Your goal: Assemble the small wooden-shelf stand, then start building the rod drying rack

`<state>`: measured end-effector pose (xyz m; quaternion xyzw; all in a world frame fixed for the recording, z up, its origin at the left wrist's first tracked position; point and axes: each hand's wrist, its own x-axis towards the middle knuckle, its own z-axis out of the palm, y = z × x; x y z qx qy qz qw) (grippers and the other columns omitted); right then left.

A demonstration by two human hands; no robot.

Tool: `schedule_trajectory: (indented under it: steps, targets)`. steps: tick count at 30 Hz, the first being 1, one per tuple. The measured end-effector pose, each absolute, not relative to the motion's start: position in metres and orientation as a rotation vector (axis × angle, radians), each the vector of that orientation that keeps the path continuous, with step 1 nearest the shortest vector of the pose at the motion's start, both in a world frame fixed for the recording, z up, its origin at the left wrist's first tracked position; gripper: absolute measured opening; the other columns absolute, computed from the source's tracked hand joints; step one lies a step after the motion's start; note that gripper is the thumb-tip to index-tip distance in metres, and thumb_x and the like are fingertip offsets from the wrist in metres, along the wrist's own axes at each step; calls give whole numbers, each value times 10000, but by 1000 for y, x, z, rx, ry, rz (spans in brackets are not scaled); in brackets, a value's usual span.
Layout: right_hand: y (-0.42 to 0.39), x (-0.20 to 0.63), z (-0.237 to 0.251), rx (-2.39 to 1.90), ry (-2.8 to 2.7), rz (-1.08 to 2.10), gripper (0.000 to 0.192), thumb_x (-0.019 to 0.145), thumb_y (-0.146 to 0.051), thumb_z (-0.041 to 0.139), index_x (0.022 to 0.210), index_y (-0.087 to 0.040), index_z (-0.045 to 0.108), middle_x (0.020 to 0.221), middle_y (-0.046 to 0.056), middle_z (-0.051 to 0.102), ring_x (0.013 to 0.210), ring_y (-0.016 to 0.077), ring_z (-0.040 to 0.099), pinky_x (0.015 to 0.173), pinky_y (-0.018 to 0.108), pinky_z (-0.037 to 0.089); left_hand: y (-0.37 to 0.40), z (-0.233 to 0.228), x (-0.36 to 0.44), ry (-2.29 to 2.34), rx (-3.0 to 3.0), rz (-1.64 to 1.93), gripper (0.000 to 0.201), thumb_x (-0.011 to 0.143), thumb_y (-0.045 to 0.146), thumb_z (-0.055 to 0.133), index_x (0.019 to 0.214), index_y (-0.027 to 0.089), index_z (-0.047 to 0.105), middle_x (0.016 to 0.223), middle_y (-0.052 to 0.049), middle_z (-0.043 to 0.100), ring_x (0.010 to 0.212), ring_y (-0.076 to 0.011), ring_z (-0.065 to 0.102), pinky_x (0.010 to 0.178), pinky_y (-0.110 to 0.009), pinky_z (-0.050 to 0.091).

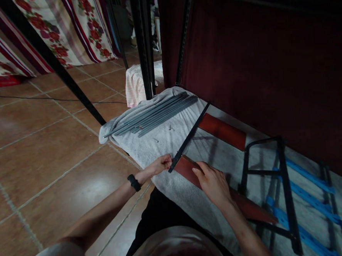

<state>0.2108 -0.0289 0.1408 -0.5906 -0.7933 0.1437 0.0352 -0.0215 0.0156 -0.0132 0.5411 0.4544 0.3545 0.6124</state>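
My right hand (pixel 213 181) grips the upper edge of a reddish-brown board (pixel 188 171), thumb on its near face. One end of that board meets a thin black bar (pixel 189 137). Close to the bar's near end, my left hand (pixel 163 164) has its fingers pinched together; what they hold, if anything, is too small to make out. A second reddish-brown board (pixel 223 130) extends from the bar farther back. On the right, a black metal frame (pixel 285 190) with a crosspiece stands near the far ends of both boards.
Several grey rods (pixel 158 115) lie bundled on the grey cloth (pixel 143 149), with loose screws (pixel 171 128) nearby. Blue slats (pixel 311 198) lie at the right. Black uprights (pixel 144 44) rise around the surface, beside a dark red panel (pixel 257 68). Tiled floor (pixel 60 162) spreads left.
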Motion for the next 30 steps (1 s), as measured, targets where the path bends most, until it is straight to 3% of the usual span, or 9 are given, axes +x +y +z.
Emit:
schedule_trajectory:
  steps: [6, 14, 24, 30]
  targets:
    - [-31, 208, 138, -1770, -2464, 445, 310, 1004, -353, 366, 1194, -245, 585, 1110, 34, 711, 960, 187, 668, 785, 298, 426, 12, -2, -18, 1077, 1346, 829, 54, 712, 183, 588, 750, 149, 571, 651, 23, 503, 606, -93, 432, 566, -207, 368]
    - [-33, 207, 141, -1771, -2447, 496, 308, 1005, -361, 365, 1192, -250, 583, 1094, 18, 715, 969, 195, 668, 794, 305, 431, 7, -1, -17, 1040, 1423, 932, 148, 796, 302, 635, 787, 156, 616, 708, -22, 587, 735, -157, 553, 677, -255, 459]
    - [-32, 208, 140, -1749, -2452, 458, 299, 1004, -353, 370, 1176, -242, 589, 1087, 27, 717, 950, 181, 670, 781, 286, 431, 3, -21, -29, 1107, 1747, 884, 174, 915, 307, 496, 902, 163, 594, 852, -43, 621, 790, -157, 573, 741, -264, 462]
    - [-32, 209, 139, -1766, -2442, 495, 316, 1003, -371, 365, 1194, -247, 585, 1131, 27, 708, 981, 200, 669, 806, 311, 448, 2, -14, -32, 1133, 1763, 855, 167, 913, 316, 516, 897, 175, 604, 865, -38, 636, 811, -155, 591, 747, -251, 470]
